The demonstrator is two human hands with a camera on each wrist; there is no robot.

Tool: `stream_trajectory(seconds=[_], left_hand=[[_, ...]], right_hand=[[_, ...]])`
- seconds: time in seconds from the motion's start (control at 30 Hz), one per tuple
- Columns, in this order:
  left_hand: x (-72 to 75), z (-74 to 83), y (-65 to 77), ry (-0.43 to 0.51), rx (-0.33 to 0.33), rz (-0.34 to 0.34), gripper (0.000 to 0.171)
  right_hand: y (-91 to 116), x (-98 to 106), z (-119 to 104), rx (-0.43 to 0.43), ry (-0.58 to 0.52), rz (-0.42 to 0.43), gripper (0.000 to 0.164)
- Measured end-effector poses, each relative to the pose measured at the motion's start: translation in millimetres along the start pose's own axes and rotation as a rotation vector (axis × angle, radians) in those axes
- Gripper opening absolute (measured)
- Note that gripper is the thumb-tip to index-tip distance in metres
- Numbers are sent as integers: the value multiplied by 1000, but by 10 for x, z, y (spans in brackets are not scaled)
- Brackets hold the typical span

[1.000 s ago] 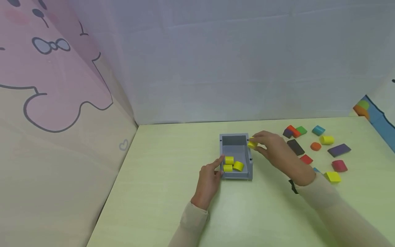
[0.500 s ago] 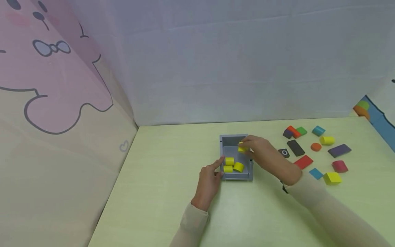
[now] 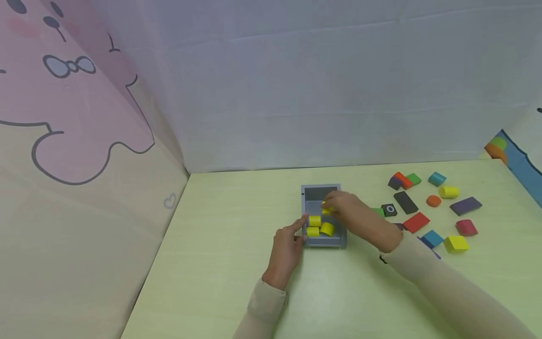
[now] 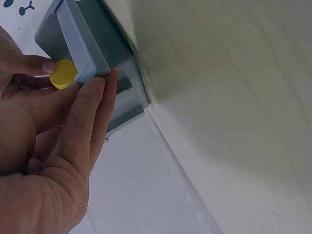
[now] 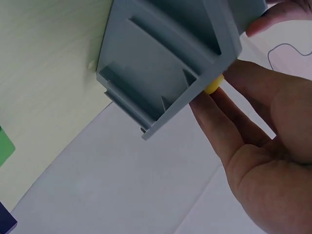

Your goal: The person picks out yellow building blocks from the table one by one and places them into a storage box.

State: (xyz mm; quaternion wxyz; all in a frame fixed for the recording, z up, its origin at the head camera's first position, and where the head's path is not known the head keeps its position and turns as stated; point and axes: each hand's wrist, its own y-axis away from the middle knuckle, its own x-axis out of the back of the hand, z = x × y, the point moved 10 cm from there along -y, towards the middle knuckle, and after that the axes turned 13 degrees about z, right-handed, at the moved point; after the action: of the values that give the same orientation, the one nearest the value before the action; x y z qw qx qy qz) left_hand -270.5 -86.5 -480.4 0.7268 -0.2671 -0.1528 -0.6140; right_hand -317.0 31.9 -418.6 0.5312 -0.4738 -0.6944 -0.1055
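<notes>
Held yellow cylinder (image 3: 326, 208): smooth, matte, between thumb and fingers of the right hand (image 3: 355, 215), inside the outline of the grey box (image 3: 323, 241); can't tell if it touches the box floor. Box is rectangular, open-topped, smooth and plastic-looking, with raised ribs visible from the right wrist; sits between the hands. Left hand (image 3: 284, 250) has fingers fairly straight, touching the box's near-left wall. Box contents besides the pinched piece: three loose yellow cylinders (image 3: 326, 229), grouped at the end nearest the person, just right of the left fingertips. Right of the right hand, scattered flat-faced and rounded blocks: black square block (image 3: 389, 210) with a white ring and black slab (image 3: 405, 202) nearest, red slab (image 3: 416, 222) just beyond the wrist, green block (image 3: 378, 213) partly hidden by it. Farther right: orange disc (image 3: 433, 201), another yellow cylinder (image 3: 449, 191) on its side, purple slab (image 3: 466, 206), yellow block (image 3: 456, 244) with flat faces. All on a pale table (image 3: 203, 263), faint wood grain. Both forearms in off-white sleeves (image 3: 267, 299). Wrinkled pale cloth (image 3: 275, 94) hangs beyond the hands.
</notes>
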Motion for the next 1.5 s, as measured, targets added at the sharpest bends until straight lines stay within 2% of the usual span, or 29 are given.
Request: stream_trajectory(seconds=[0.3, 0.67, 1.13, 1.5], left_hand=[[-4, 3, 3, -16, -10, 1, 60], [-11, 1, -6, -11, -32, 0, 61], [-20, -9, -2, -16, -30, 6, 61], [-25, -8, -7, -18, -22, 2, 61]], right_hand=[[-34, -76, -44, 31, 27, -32, 27], [-62, -241, -15, -13, 105, -146, 19], [-31, -229, -95, 64, 105, -62, 18], [-27, -292, -92, 59, 161, -99, 15]])
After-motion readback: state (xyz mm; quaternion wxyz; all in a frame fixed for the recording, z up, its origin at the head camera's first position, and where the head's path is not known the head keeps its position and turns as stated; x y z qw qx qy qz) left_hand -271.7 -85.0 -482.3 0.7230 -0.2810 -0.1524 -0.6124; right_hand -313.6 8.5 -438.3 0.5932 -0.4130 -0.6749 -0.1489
